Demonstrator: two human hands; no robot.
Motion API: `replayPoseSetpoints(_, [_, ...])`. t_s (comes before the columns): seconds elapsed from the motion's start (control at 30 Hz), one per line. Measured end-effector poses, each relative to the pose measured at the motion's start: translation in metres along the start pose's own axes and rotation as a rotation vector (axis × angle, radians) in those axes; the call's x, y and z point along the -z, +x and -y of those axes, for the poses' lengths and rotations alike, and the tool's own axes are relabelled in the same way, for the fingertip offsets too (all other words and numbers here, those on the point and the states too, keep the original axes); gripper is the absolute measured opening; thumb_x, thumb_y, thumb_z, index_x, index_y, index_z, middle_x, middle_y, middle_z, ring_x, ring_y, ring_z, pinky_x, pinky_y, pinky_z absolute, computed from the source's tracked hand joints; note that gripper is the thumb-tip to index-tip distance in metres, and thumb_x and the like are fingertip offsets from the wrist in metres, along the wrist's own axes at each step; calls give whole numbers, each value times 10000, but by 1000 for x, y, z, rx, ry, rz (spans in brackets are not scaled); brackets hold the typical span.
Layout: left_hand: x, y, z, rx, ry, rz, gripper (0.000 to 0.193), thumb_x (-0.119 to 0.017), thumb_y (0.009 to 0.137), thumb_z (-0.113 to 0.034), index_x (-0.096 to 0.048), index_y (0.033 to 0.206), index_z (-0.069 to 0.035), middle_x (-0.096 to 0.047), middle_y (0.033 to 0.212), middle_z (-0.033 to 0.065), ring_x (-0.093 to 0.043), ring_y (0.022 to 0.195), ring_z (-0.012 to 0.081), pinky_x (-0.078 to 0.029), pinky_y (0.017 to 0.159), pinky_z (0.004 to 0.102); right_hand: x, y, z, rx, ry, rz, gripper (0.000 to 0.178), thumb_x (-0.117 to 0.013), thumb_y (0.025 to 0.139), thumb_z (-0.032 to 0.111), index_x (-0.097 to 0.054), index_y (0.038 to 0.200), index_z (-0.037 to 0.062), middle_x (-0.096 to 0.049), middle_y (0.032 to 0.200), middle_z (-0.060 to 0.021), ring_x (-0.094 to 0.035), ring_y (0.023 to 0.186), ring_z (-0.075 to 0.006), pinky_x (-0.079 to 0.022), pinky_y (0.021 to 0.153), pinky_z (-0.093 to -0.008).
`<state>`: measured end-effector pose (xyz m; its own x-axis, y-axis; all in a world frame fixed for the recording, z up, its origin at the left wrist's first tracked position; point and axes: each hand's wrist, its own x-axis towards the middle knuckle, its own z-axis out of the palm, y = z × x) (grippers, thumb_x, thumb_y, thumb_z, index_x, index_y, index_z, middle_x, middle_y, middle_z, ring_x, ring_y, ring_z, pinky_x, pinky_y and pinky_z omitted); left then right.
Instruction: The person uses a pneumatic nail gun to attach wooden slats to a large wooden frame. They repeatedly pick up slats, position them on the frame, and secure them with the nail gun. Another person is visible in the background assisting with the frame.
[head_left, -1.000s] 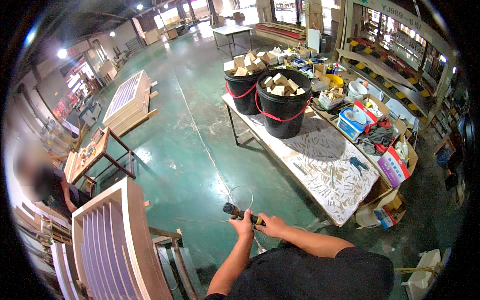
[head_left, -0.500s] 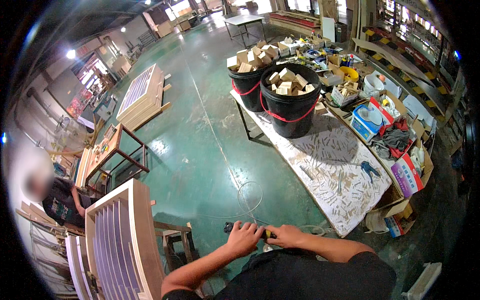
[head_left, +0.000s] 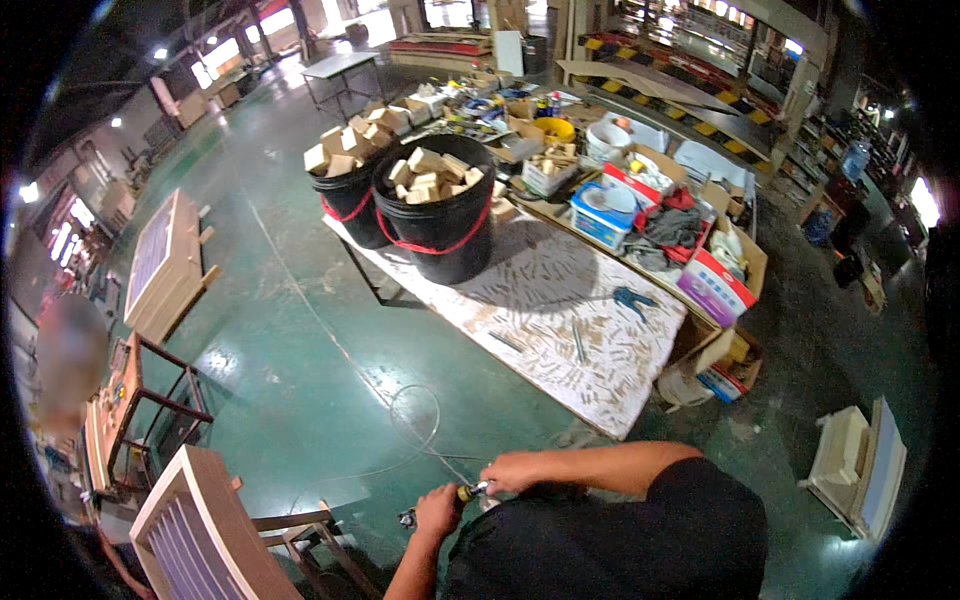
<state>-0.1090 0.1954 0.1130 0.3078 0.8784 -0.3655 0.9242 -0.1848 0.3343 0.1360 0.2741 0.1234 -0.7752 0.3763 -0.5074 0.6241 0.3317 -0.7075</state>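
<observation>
Out on the green floor (head_left: 310, 420), just short of a long white-topped table (head_left: 612, 420) bearing black buckets (head_left: 435, 220) of wood blocks (head_left: 430, 175), I see the worker's two hands brought close together. A thin pale hose (head_left: 438, 410) lies looped nearby. The step in hand, as I read it, is handling one end of a black-and-yellow hand tool (head_left: 407, 518); the next move seems to call for a steady left grip while the right works that end. The left hand (head_left: 438, 512) is curled closed around the tool's body, its dark head poking out to the left. The right hand (head_left: 510, 472) has bent fingers at a small shiny fitting (head_left: 482, 488); whether they pinch it or merely touch, I cannot tell.
</observation>
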Motion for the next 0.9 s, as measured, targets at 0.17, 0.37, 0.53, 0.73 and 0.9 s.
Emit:
replayPoseSetpoints(0.17, [27,-18,-6,14,72,229,296,-631,938,-304,-535,1105,-79,-727,927,201,-706,837,446,-538,703,564,17,-35,51,-50,-259,-4,386,-491,1033,521,-571,1323,278,-710,987,-210,-696,972,-413,-516,793,-592])
replayPoseSetpoints(0.37, [36,-39,1,-60,-124,266,386,-619,947,-332,-449,1181,-76,-725,921,268,-699,845,490,-528,710,595,15,-35,63,195,-384,-84,357,-465,1048,507,-560,1171,185,-676,761,-190,-679,731,-455,-514,608,-595])
replayPoseSetpoints(0.53, [56,-56,-9,-73,-93,253,409,-615,954,-330,-428,1217,-78,-721,882,256,-704,823,481,-534,700,588,26,-45,82,238,-428,-27,406,-468,1036,508,-557,1126,123,-689,790,-233,-688,760,-482,-537,662,-621])
replayPoseSetpoints(0.73, [52,-80,0,-45,-99,275,561,-592,973,-256,-358,1434,-40,-710,962,248,-711,820,428,-548,651,530,37,-38,115,90,-438,136,409,-386,1054,485,-550,1103,113,-699,800,-223,-697,773,-456,-546,695,-588])
replayPoseSetpoints(0.9, [110,-67,-21,-92,-73,48,316,-626,908,-147,-448,1158,-74,-716,879,217,-711,824,440,-542,652,566,70,-57,145,18,-587,20,579,-474,988,668,-530,1400,265,-711,809,-213,-706,789,-457,-539,688,-584])
